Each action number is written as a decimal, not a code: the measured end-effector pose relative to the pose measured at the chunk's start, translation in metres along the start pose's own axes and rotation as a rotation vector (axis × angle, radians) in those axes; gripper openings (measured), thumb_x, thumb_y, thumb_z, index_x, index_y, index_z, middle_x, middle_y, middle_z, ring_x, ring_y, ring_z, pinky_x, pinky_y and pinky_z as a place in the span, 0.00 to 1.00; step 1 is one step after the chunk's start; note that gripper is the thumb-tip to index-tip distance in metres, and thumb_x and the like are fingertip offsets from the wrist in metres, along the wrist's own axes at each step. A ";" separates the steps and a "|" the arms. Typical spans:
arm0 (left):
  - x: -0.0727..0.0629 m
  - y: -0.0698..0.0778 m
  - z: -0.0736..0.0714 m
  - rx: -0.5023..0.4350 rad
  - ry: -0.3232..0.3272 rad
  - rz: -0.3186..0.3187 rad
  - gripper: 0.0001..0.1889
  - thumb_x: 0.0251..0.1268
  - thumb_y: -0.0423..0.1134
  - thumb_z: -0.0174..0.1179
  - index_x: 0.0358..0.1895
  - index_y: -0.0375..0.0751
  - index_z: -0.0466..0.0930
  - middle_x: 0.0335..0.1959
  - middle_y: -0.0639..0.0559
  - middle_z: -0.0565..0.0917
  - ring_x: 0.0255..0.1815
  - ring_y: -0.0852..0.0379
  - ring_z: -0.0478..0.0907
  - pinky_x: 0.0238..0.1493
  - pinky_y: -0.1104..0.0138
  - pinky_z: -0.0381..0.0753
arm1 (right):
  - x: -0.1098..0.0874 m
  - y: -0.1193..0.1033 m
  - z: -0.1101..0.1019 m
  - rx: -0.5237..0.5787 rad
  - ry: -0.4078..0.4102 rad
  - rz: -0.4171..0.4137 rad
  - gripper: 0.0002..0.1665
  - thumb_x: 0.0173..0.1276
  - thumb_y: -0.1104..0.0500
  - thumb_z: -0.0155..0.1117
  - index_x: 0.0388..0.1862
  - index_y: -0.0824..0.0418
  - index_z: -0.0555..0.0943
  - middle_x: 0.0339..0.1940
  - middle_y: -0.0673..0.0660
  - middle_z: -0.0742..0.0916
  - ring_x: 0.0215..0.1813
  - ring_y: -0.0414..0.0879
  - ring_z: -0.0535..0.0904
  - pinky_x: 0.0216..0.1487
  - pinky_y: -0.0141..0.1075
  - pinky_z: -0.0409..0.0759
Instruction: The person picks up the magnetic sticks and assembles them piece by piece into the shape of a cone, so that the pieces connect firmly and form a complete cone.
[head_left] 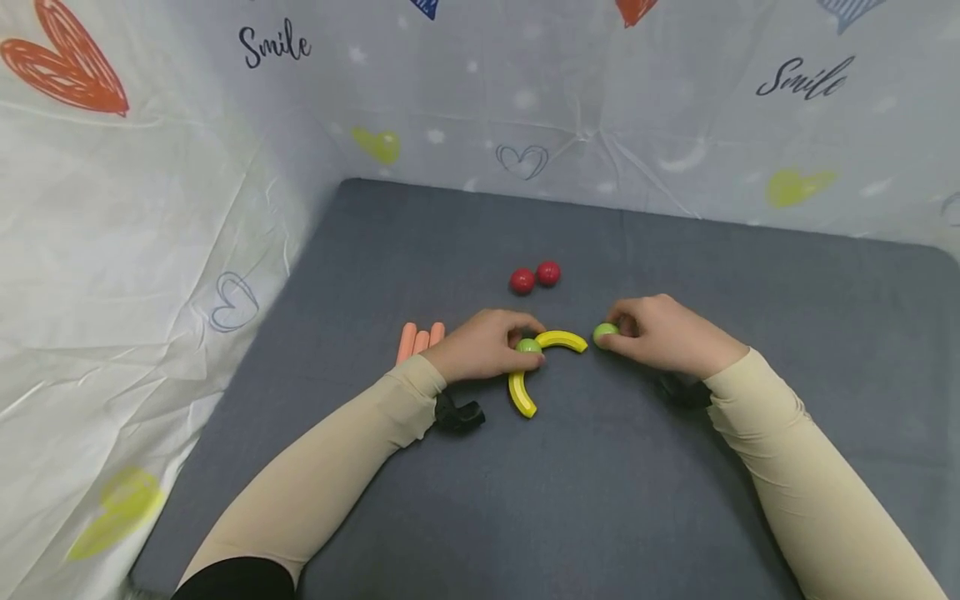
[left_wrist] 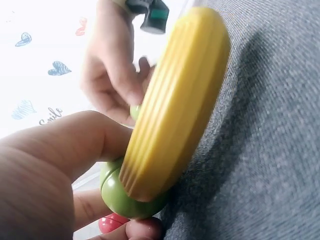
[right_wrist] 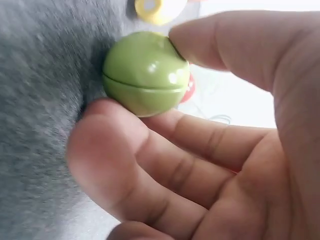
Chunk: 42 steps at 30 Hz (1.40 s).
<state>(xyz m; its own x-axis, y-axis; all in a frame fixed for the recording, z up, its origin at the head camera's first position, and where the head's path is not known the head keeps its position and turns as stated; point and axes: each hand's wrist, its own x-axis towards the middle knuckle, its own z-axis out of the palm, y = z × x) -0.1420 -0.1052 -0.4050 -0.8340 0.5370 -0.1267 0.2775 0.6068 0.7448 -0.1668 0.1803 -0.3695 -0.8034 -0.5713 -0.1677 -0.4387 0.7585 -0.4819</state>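
Note:
In the head view my left hand [head_left: 480, 346] pinches a green ball [head_left: 528, 344] between thumb and fingers, low over the grey cloth. Two curved yellow pieces meet near that ball: one [head_left: 564, 338] reaches right, the other [head_left: 522, 397] curves toward me. The left wrist view has a yellow curved piece [left_wrist: 180, 100] in front of the green ball [left_wrist: 122, 195]. To the right, my right hand [head_left: 671, 337] pinches a second green ball [head_left: 604, 334], near the tip of the upper yellow piece. Close up, this ball [right_wrist: 145, 75] shows a seam line, with thumb and fingertips against it.
Two red balls [head_left: 522, 281] lie side by side farther back. Left of my left hand are several orange sticks [head_left: 407, 342], partly hidden by it. The grey-covered table [head_left: 600, 500] is bounded by a printed white curtain [head_left: 465, 100] behind and at left.

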 end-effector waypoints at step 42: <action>0.000 0.003 0.001 0.064 -0.016 -0.052 0.08 0.70 0.51 0.68 0.38 0.54 0.88 0.27 0.56 0.80 0.25 0.60 0.73 0.30 0.68 0.69 | -0.025 -0.009 0.029 0.045 0.117 -0.102 0.18 0.74 0.50 0.72 0.57 0.57 0.87 0.38 0.47 0.87 0.35 0.40 0.80 0.37 0.39 0.80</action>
<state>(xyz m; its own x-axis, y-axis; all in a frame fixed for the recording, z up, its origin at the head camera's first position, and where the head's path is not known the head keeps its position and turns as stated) -0.1406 -0.1034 -0.4035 -0.8406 0.5125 -0.1752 0.2641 0.6703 0.6935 -0.1311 0.1783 -0.3858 -0.7981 -0.6024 -0.0163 -0.5042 0.6823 -0.5294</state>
